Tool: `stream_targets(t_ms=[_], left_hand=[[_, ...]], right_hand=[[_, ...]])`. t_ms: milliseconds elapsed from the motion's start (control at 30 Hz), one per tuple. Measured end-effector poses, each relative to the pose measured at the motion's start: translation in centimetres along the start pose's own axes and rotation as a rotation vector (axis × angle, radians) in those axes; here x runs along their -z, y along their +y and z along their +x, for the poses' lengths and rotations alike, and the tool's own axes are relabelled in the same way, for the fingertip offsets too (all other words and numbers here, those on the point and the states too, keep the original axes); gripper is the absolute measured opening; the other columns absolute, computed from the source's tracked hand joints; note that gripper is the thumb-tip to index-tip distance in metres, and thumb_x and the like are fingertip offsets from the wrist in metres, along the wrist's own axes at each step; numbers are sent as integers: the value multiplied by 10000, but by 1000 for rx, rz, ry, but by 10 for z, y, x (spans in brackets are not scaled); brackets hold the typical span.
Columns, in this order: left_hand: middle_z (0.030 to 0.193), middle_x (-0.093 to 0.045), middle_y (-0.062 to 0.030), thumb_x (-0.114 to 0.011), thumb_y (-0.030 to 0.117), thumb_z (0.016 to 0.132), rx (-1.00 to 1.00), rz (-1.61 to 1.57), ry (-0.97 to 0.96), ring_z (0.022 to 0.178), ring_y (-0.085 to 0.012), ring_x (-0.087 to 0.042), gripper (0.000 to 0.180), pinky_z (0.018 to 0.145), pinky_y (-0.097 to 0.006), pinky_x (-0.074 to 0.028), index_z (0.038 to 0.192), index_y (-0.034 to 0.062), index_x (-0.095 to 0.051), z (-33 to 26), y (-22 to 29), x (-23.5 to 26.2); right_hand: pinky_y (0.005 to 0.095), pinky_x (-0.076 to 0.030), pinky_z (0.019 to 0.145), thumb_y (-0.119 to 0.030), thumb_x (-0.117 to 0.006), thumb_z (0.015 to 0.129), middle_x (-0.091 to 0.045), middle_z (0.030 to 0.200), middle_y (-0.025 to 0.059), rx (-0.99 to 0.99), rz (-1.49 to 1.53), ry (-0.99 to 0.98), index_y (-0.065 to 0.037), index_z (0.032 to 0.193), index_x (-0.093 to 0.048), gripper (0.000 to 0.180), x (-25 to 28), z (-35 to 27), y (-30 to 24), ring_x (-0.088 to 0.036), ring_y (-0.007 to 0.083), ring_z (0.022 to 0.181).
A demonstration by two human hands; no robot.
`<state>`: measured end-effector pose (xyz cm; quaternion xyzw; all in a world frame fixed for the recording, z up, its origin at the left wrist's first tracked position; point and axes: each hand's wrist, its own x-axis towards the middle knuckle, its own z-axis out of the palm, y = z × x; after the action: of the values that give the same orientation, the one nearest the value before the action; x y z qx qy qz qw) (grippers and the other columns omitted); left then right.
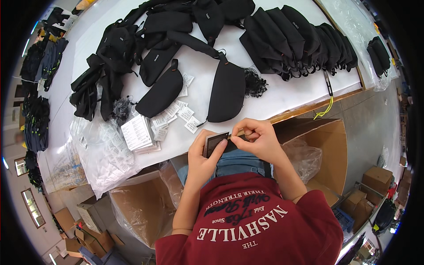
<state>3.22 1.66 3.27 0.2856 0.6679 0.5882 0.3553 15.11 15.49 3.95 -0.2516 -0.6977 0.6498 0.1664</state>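
My left hand [204, 155] holds a small dark hang tag [215, 142] just off the near edge of the white table [282, 95]. My right hand [257, 138] pinches the tag's right end, fingers closed on a thin piece there. Both hands hover over my lap, in front of my red shirt. On the table just beyond them lie two black waist bags, one [227, 90] straight ahead and one [160, 92] to its left. White paper tags [179, 114] are scattered between the bags, and a stack of cards [137, 132] sits to the left.
Heaps of black bags cover the far table, left [115, 53] and right [300, 42]. Clear plastic sleeves [99, 154] spill over the left table edge. Open cardboard boxes stand at my left [141, 207] and right [324, 152]. Scissors with a yellow cord [327, 90] lie near the table's right edge.
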Motion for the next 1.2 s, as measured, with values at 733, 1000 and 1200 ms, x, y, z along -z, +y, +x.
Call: stream_targets(t_ms=[733, 1000, 1200], left_hand=[[752, -550, -97, -684, 42, 793, -344, 444, 135, 610, -237, -547, 125, 552, -311, -428, 904, 17, -631, -2, 8, -6], [835, -580, -73, -582, 46, 901, -154, -107, -173, 756, -113, -560, 105, 653, -244, -434, 964, -22, -631, -4, -1, 20], [838, -557, -15, -559, 27, 921, -5, -202, -206, 725, -53, -513, 46, 655, -190, -406, 907, -16, -565, -4, -4, 16]], right_hand=[[195, -284, 472, -31, -709, 771, -475, 574, -20, 124, -184, 182, -14, 847, -644, 102, -15, -3, -9, -338, 31, 500], [239, -245, 479, -60, -716, 802, -281, 532, -33, 98, -8, -41, -49, 859, -637, 99, -2, -6, -9, -260, 60, 508], [241, -242, 486, -74, -714, 812, -289, 538, -47, 72, 41, -196, -51, 851, -637, 89, -3, -2, -6, -258, 61, 512]])
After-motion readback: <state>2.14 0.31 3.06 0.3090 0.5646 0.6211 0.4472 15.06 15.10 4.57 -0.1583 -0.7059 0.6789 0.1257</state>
